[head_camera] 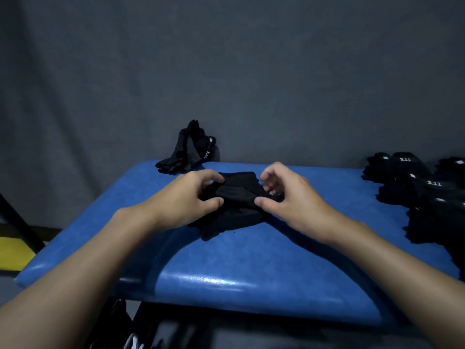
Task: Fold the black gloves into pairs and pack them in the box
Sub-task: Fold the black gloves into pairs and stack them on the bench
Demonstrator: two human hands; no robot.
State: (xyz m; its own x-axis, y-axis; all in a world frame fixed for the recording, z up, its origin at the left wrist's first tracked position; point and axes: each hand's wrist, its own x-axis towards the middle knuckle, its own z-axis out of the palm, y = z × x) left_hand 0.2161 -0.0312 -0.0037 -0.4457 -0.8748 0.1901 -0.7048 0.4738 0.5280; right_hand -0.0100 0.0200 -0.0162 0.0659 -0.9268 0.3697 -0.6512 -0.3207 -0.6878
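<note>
A pair of black gloves [237, 195] lies bunched in the middle of the blue padded table [251, 260]. My left hand [187, 200] pinches its left end between thumb and fingers. My right hand [286, 195] pinches its right end the same way. The lower part of the pair spreads onto the table below my hands. A second bunch of black gloves [190, 149] leans against the grey wall at the table's far edge. A pile of black gloves with white labels [422, 190] covers the right side of the table. No box is in view.
A grey cloth backdrop [226, 71] stands right behind the table. A dark metal bar [17, 220] and a yellow floor patch [15, 250] are at the left. Dark items lie under the table's near edge.
</note>
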